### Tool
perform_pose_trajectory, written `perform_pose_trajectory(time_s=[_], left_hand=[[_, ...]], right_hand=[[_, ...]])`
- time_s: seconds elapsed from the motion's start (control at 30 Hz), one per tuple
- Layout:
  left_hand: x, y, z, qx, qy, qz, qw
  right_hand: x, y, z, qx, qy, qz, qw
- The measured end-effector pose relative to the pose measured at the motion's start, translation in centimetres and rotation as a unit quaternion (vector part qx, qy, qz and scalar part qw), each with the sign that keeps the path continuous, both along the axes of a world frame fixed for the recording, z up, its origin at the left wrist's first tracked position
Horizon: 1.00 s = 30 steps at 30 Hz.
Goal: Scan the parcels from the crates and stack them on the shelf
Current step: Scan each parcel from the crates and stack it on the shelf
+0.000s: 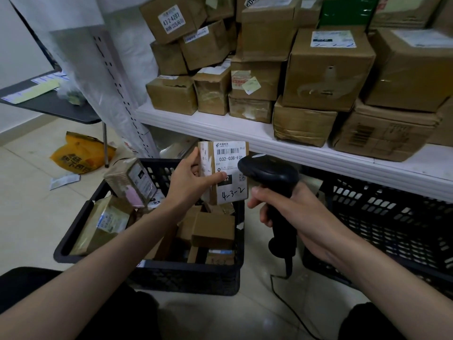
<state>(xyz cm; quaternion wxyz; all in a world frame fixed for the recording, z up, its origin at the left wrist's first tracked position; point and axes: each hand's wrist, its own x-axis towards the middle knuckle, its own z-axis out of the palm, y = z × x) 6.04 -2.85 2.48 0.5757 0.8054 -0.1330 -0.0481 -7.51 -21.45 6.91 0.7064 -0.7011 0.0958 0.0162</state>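
My left hand (190, 179) grips a small cardboard parcel (224, 168) upright above the left crate (81, 229); its white label with a barcode and handwritten "4-3-2" faces me. In my right hand (291, 212) is a black corded barcode scanner (269, 174), held by its handle with its head right beside the parcel's label. The black plastic left crate holds several small boxes and padded parcels. Behind it runs a white shelf (220, 126) stacked with brown cardboard boxes.
A second black crate (392, 217) stands at the right under the shelf. A yellow bag (81, 155) and a loose packet lie on the tiled floor at left, near a dark table (61, 106) with papers. The scanner cable trails across the floor.
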Motion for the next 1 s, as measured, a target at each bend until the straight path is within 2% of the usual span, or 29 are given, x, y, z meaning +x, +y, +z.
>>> perform_pose_trajectory(time_s=[0.37, 0.67, 0.8, 0.93, 1.0], left_hand=[[0.0, -0.6, 0.0, 0.002, -0.029, -0.011, 1.0], [0.2, -0.6, -0.2, -0.013, -0.021, -0.004, 1.0], [0.5, -0.5, -0.2, -0.041, 0.018, 0.01, 0.999], [0.0, -1.1, 0.6, -0.091, 0.047, 0.039, 0.994], [-0.5, -1.4, 1.1, -0.123, 0.064, 0.044, 0.989]], right_hand=[[0.0, -0.4, 0.4, 0.013, -0.004, 0.004, 1.0], [0.2, -0.6, 0.1, 0.03, -0.015, -0.001, 0.999], [0.4, -0.9, 0.2, 0.017, -0.03, -0.018, 0.999], [1.0, -1.7, -0.1, -0.04, -0.057, -0.08, 0.994], [1.3, -2.2, -0.1, -0.035, -0.06, -0.099, 0.993]])
